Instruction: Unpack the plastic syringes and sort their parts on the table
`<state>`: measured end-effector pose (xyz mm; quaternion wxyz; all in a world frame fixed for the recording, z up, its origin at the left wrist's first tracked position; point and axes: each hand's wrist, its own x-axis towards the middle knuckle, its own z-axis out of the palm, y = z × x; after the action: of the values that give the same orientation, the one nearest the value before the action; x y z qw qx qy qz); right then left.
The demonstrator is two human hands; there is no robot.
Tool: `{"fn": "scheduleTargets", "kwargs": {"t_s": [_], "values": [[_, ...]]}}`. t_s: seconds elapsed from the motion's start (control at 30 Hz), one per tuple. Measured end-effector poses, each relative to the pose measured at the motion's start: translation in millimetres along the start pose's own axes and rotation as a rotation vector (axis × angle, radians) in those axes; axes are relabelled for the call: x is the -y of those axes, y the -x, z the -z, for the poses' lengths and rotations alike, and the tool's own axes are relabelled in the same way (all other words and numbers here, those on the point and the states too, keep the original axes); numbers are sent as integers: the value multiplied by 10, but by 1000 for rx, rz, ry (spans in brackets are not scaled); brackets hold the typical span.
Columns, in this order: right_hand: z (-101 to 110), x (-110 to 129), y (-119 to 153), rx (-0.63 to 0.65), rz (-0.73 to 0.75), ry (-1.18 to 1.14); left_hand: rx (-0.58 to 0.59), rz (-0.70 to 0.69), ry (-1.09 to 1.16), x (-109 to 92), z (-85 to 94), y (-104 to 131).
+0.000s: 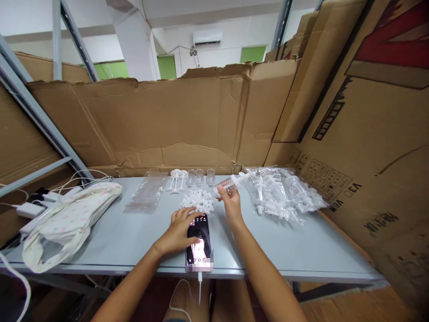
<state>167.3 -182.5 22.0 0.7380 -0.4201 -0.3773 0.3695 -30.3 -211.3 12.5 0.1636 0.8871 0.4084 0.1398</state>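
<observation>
I am holding a syringe (pixel 231 182) up off the table (pixel 134 237) in my right hand (pixel 230 206), fingers pinching round its barrel, with the plunger end pointing off to the right toward the bags. My left hand (pixel 180 229) is resting flat and open on the phone (pixel 199 241), fingertips touching the top of its screen and gripping nothing; the phone is lying at the near edge with a cable running off below.

Judging by what is lying about, I am only a little way in. This syringe is the only put-together one I can see out of a bag, and most of the loose parts are waiting at the back: three clear barrels (pixel 199 177) standing in a row, three white plungers (pixel 177 180) standing just left of them, as far as I can count, and a heap of small white caps (pixel 198 201) in front, too many and too small to count. One flat clear bag (pixel 145 195) is lying to the left of them. On the right, a pile of filled bags (pixel 284 193) is spreading out, and I cannot tell how many there are. A cloth bag (pixel 67 219) and chargers (pixel 30 208) are sitting at the far left.
</observation>
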Motion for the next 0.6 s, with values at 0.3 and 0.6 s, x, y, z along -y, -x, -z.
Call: {"fn": "scheduleTargets", "kwargs": {"t_s": [0.3, 0.6], "values": [[-11, 25, 2, -2, 8, -8, -66, 16, -70, 110, 20, -92], [-13, 43, 17, 5, 15, 3, 152, -192, 31, -118, 19, 90]]}}
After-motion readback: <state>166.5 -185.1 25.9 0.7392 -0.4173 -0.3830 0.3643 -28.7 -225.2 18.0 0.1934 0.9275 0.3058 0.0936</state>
